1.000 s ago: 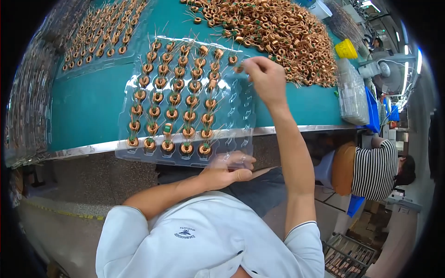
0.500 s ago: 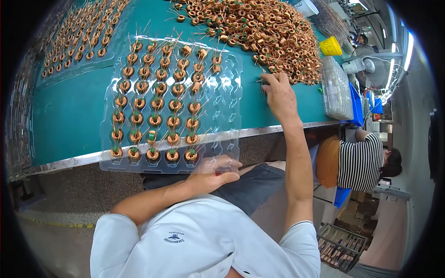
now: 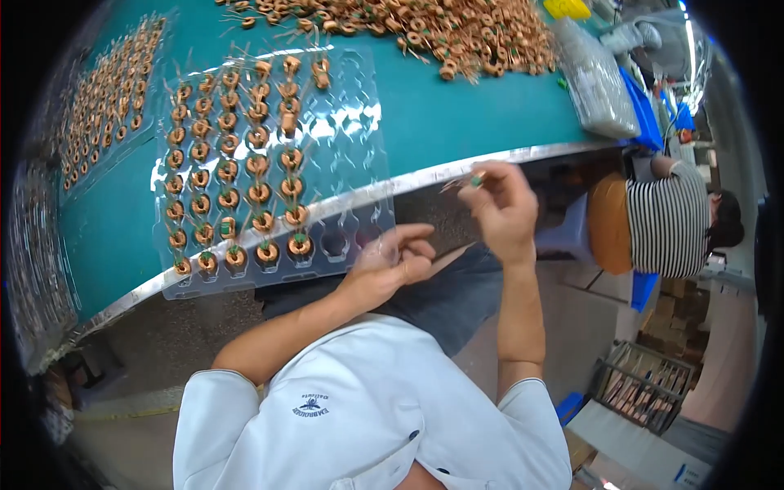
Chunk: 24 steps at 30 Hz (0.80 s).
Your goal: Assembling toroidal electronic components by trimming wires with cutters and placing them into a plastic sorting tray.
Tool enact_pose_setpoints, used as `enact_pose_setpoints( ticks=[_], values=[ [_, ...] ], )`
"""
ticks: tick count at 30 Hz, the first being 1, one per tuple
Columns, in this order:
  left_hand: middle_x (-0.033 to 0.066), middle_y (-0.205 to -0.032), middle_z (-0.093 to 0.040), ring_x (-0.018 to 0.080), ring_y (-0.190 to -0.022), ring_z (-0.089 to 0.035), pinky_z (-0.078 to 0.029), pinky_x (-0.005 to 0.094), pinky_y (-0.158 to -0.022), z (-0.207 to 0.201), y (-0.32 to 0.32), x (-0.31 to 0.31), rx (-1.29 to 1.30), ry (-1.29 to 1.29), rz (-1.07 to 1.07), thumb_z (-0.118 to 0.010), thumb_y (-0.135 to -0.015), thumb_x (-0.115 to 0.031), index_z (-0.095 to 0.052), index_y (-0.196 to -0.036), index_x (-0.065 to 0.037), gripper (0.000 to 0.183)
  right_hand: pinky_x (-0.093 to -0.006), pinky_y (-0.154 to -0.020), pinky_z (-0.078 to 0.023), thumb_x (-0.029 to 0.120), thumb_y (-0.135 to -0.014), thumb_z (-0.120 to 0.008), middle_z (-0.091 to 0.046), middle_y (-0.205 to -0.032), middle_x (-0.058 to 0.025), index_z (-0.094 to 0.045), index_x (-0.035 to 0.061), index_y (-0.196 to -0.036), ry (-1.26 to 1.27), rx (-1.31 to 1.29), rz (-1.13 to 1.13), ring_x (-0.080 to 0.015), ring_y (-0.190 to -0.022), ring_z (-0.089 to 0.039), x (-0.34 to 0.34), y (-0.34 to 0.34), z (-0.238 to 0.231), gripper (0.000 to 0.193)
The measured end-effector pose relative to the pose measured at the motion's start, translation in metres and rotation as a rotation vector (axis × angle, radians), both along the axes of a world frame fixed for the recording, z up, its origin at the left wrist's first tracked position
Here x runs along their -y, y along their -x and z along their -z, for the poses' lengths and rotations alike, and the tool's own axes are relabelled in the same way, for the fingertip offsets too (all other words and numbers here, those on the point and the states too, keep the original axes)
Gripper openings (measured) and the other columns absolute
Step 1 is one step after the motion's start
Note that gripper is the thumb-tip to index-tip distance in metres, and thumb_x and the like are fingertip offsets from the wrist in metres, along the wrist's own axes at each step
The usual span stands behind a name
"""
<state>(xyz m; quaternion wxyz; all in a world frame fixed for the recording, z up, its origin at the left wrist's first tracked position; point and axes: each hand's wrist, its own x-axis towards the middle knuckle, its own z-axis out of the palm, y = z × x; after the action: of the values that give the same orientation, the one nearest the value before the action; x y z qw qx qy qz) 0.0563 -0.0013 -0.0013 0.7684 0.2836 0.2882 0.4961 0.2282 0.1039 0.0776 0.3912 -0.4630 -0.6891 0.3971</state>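
Pinched between the thumb and fingers of my right hand [image 3: 508, 214] is a small toroidal coil [image 3: 478, 179] with a green part and thin wire leads. The hand is raised off the table, just past its near edge. My left hand [image 3: 394, 263] is beside the near right corner of the clear plastic tray [image 3: 347, 175], its fingers loosely bent and apart, holding nothing that I can see. Rows of copper-wound coils [image 3: 259, 192] with upright leads fill the tray's left and middle columns. Toward the right, most of its pockets hold no coil. The tray's near end overhangs the table edge.
A heap of loose coils [image 3: 482, 41] covers the far part of the green table [image 3: 457, 106]. Another filled tray [image 3: 114, 106] lies at far left. Stacked clear trays [image 3: 594, 77] stand at the right, beside a blue bin [image 3: 641, 106]. A person in a striped shirt [image 3: 670, 216] sits beyond.
My right hand has come back from the heap toward me, now with a coil in its fingers. The left hand has opened slightly near the tray corner. The whole view has shifted.
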Motion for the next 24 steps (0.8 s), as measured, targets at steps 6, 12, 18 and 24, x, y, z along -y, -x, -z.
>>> enact_pose_setpoints(
  ticks=[6, 12, 18, 24],
  values=[
    [0.0009, -0.087, -0.064, 0.0058, -0.075, -0.054, -0.043, 0.0208, -0.065, -0.001, -0.024, -0.010, -0.210, 0.044, 0.058, -0.066, -0.094, -0.021, -0.063, -0.109, 0.000, 0.027, -0.0214, -0.061, -0.053, 0.005, -0.079, -0.078, -0.066, -0.085, -0.0044, -0.063, 0.0004, -0.104, 0.127, -0.073, 0.018, -0.0081, -0.074, -0.064, 0.069, -0.032, 0.058, 0.029],
    [0.0023, -0.090, -0.066, 0.0066, -0.074, -0.056, -0.046, 0.0216, -0.063, 0.011, -0.045, 0.004, -0.298, 0.055, 0.121, -0.067, -0.093, -0.023, -0.064, -0.108, 0.001, 0.029, -0.0210, -0.062, -0.055, 0.005, -0.078, -0.079, -0.065, -0.087, -0.0050, -0.063, -0.0013, -0.102, 0.255, -0.187, 0.025, -0.0079, -0.075, -0.065, 0.085, -0.060, 0.074, 0.029],
    [0.0021, -0.093, -0.068, 0.0067, -0.074, -0.057, -0.048, 0.0218, -0.064, 0.016, -0.055, 0.008, -0.331, 0.076, 0.127, -0.067, -0.092, -0.024, -0.065, -0.113, -0.001, 0.031, -0.0196, -0.060, -0.053, 0.007, -0.077, -0.081, -0.064, -0.089, -0.0045, -0.064, -0.0015, -0.099, 0.227, -0.180, 0.019, -0.0070, -0.074, -0.063, 0.088, -0.075, 0.084, 0.030],
    [0.0010, -0.089, -0.067, 0.0060, -0.072, -0.057, -0.047, 0.0210, -0.063, 0.017, -0.057, 0.006, -0.396, 0.055, 0.155, -0.065, -0.094, -0.025, -0.067, -0.114, -0.003, 0.029, -0.0189, -0.059, -0.051, 0.009, -0.075, -0.082, -0.063, -0.087, -0.0043, -0.064, -0.0015, -0.098, 0.254, -0.215, -0.011, -0.0066, -0.072, -0.062, 0.089, -0.081, 0.086, 0.031]
  ],
)
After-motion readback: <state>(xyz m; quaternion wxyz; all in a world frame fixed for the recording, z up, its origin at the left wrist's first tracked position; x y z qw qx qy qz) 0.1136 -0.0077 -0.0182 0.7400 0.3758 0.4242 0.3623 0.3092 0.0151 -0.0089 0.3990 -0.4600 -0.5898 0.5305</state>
